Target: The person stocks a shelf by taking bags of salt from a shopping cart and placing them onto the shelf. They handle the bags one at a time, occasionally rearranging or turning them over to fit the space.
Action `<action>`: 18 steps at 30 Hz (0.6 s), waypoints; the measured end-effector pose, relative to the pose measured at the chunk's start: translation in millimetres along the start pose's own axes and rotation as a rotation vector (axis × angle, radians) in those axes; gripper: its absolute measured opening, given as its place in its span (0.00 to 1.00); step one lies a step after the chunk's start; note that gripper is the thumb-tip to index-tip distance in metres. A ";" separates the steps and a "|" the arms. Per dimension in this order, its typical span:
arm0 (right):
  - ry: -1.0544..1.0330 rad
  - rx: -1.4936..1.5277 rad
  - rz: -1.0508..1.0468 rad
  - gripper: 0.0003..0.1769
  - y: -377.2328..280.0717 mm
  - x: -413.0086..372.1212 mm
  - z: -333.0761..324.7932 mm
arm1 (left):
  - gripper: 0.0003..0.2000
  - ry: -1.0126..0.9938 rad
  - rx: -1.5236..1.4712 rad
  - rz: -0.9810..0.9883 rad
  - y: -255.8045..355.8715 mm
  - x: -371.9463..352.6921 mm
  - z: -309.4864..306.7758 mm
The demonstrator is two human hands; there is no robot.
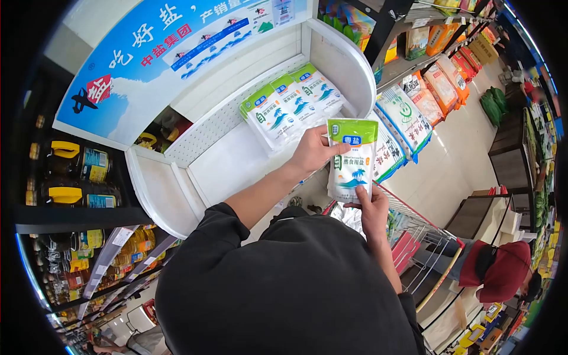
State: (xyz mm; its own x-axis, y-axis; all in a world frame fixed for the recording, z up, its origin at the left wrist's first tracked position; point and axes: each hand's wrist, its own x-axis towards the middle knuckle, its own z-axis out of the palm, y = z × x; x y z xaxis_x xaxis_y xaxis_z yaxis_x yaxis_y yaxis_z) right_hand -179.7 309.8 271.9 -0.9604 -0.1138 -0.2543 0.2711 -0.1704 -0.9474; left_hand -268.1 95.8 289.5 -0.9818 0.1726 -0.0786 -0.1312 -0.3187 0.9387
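A white salt packet with a green top is held upright between my two hands, to the right of a white display stand. My left hand grips its upper left side, thumb across the front. Lower down, my right hand pinches the bottom edge with the thumb in front. Similar green-and-white packets lie in a row on the stand, up and left of my left hand.
A shopping cart stands at the right, below large rice bags. Beyond it is a person in a dark red top. Oil bottles fill shelves at the left. A blue sign tops the stand.
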 end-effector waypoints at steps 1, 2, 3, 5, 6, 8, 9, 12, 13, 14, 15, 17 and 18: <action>0.026 0.006 -0.025 0.17 -1.5 1.8 2.6 | 0.20 0.008 0.004 -0.014 5.5 3.3 1.2; 0.034 0.013 -0.034 0.17 -0.7 4.7 -0.3 | 0.20 -0.003 0.011 -0.013 8.0 10.6 -0.1; 0.073 0.010 -0.050 0.15 2.0 8.0 -6.0 | 0.18 0.060 0.042 0.056 9.6 21.5 -3.7; 0.168 0.030 -0.058 0.12 -3.6 6.0 -13.3 | 0.17 0.273 0.122 0.065 13.1 52.4 -25.7; 0.179 0.019 -0.043 0.13 1.9 4.1 -26.0 | 0.17 0.345 0.105 0.133 17.6 70.9 -40.6; 0.206 0.025 0.004 0.14 18.4 -2.4 -50.3 | 0.17 0.401 0.014 0.153 30.1 98.6 -68.8; 0.208 0.026 -0.004 0.14 24.1 -6.9 -57.2 | 0.16 0.434 0.016 0.125 24.7 118.0 -88.0; 0.227 0.061 0.091 0.16 33.7 -18.6 -67.1 | 0.13 0.493 0.241 -0.005 21.2 160.6 -122.3; 0.234 0.063 0.110 0.17 35.8 -22.3 -67.9 | 0.16 0.441 0.568 -0.094 33.2 163.9 -124.9; 0.242 0.066 0.133 0.18 39.0 -27.4 -69.2 | 0.16 0.436 0.568 -0.098 40.4 159.6 -123.9; 0.233 0.074 0.155 0.18 41.9 -29.3 -71.9 | 0.19 0.424 1.110 -0.049 47.6 156.8 -121.3; 0.252 0.070 0.153 0.18 43.6 -32.7 -75.3 | 0.23 0.380 1.656 0.017 56.2 153.3 -107.3; 0.265 0.064 0.157 0.18 45.4 -35.6 -76.5 | 0.29 0.298 1.627 0.084 54.2 147.0 -94.7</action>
State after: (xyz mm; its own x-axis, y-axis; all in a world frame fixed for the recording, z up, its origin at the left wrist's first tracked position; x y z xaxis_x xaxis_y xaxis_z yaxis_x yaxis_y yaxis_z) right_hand -138.1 381.0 223.0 -0.8876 0.1142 -0.4463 0.4127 -0.2334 -0.8804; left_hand -432.5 15.7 297.1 -0.9935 -0.0280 0.1104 0.0033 0.9617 0.2740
